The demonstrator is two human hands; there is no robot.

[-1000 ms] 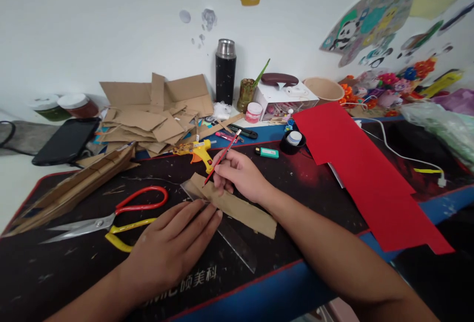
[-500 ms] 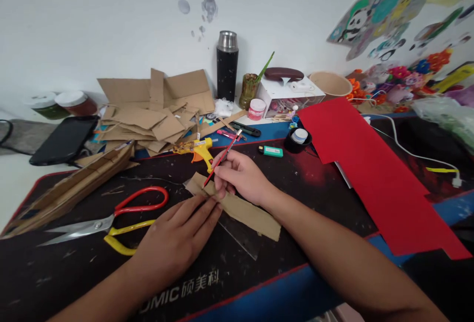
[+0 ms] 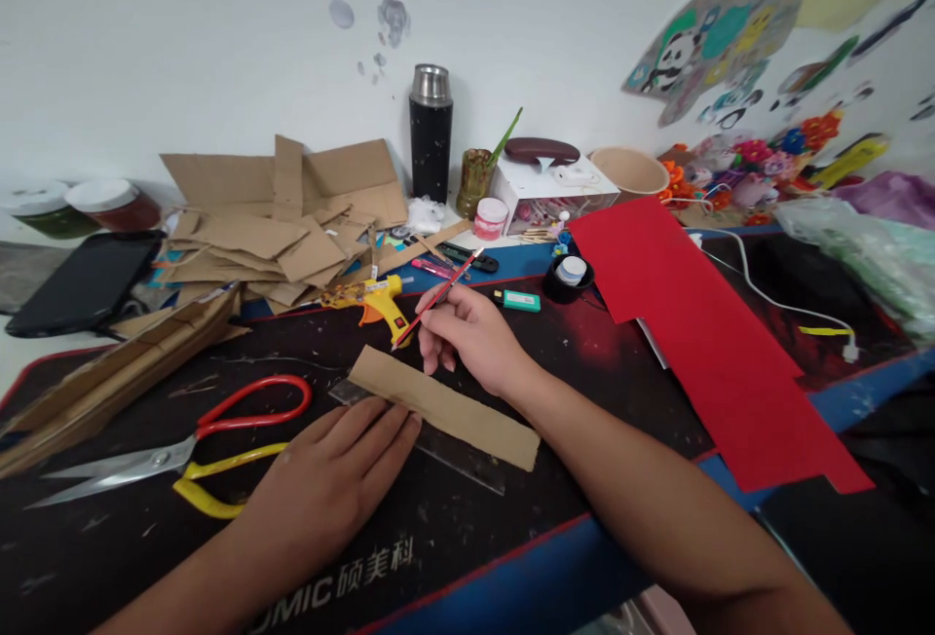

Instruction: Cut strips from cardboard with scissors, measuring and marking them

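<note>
A red pencil [image 3: 438, 298] is pinched in my right hand [image 3: 474, 335], its tip low and to the left, above the far side of a cardboard strip [image 3: 453, 408]. My left hand [image 3: 332, 479] lies flat with its fingertips at the strip's near edge and over a clear ruler [image 3: 464, 461]. The ruler lies partly under the strip. Scissors [image 3: 194, 435] with one red and one yellow handle lie open left of my left hand. Just beyond the strip is a yellow glue gun [image 3: 384, 306].
A cardboard pile [image 3: 270, 245] stands behind, with a curved cardboard piece [image 3: 138, 367] at the left. A black flask [image 3: 430, 143], a green lighter [image 3: 518, 300] and a black cup [image 3: 555, 280] are farther back. Red sheet [image 3: 701, 353] lies at the right.
The pencil has lifted off the cardboard strip, and my right hand has moved slightly away from it. My left fingers have drawn back toward the strip's near edge. The view has shifted right.
</note>
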